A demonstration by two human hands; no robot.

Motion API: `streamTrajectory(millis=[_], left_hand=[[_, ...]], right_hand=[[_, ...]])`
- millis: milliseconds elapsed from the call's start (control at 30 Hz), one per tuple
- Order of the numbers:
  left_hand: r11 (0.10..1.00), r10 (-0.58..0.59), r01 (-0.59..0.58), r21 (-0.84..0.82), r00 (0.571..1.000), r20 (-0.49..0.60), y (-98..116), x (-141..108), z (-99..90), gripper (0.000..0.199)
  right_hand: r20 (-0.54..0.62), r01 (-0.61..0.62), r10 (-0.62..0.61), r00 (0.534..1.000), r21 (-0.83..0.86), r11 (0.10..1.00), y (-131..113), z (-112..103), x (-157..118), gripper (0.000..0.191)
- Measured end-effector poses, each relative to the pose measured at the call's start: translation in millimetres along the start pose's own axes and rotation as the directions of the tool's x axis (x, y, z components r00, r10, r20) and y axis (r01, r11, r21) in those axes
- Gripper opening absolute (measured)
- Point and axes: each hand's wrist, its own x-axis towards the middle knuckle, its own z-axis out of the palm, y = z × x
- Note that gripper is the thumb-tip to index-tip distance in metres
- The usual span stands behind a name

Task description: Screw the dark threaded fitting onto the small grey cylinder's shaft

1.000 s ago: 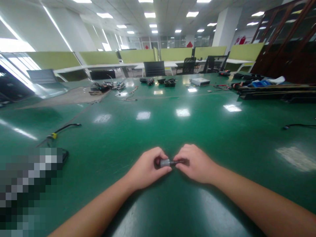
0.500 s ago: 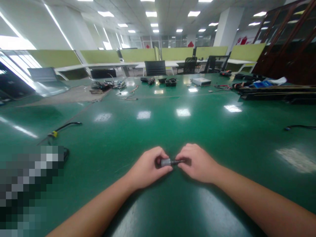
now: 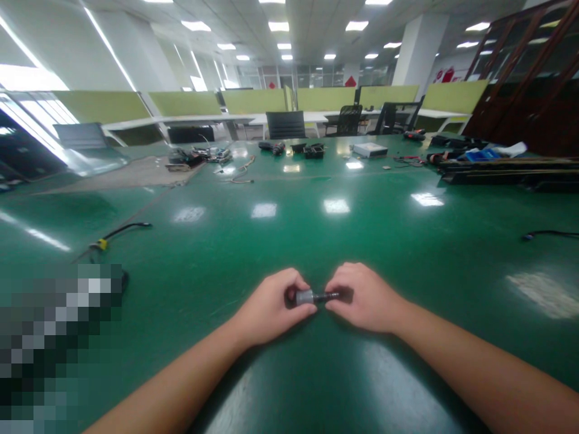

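Low over the green table [image 3: 289,241], my left hand [image 3: 274,310] is closed on a small grey cylinder [image 3: 304,297], with thumb and fingers curled round its body. A thin dark shaft, which looks ridged or threaded [image 3: 322,296], sticks out of the cylinder to the right. My right hand [image 3: 362,300] curls its thumb and fingertips round the shaft's free end, and the dark tip shows between them. The cylinder's left end is hidden inside my left hand. The exact kind of part is too small to make out.
A black cable with a yellow tag [image 3: 102,244] lies left, above a blurred-out object [image 3: 58,319]. Another dark cable [image 3: 549,234] lies right. Electronics [image 3: 199,157], a silver box [image 3: 370,149] and dark long bars [image 3: 511,172] sit along the far side.
My right thumb and forefinger have shifted slightly right and a little apart along the shaft. The left hand and the cylinder look almost unmoved.
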Motion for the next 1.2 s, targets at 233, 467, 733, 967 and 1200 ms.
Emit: streamTrajectory(millis=[233, 467, 733, 967, 1200], left_hand=[[1.0, 0.001, -0.001, -0.013, 1.0, 0.009, -0.9, 1.0, 0.8, 0.022], [1.0, -0.009, 0.009, -0.013, 1.0, 0.008, 0.4, 0.6, 0.0, 0.023], [1.0, -0.001, 0.001, 0.001, 1.0, 0.007, 0.3, 1.0, -0.5, 0.024], [1.0, -0.004, 0.004, -0.004, 1.0, 0.009, 2.1, 1.2, -1.1, 0.024], [1.0, 0.011, -0.011, -0.015, 1.0, 0.005, -1.6, 2.3, 0.9, 0.024]], right_hand=[[-0.007, -0.002, 0.002, 1.0, -0.009, 1.0, 0.0, -2.7, 0.4, 0.006], [0.0, 0.008, -0.008, 1.0, -0.01, 1.0, 5.6, -6.9, -0.8, 0.005], [0.057, 0.044, -0.047, 0.997, 0.047, 0.998, 20.4, -19.9, -0.1, 0.006], [0.065, -0.018, 0.012, 0.998, 0.093, 0.996, 30.9, -29.0, -0.3, 0.003], [0.074, 0.025, -0.029, 0.997, 0.064, 0.998, 20.8, -16.8, 3.3, 0.005]])
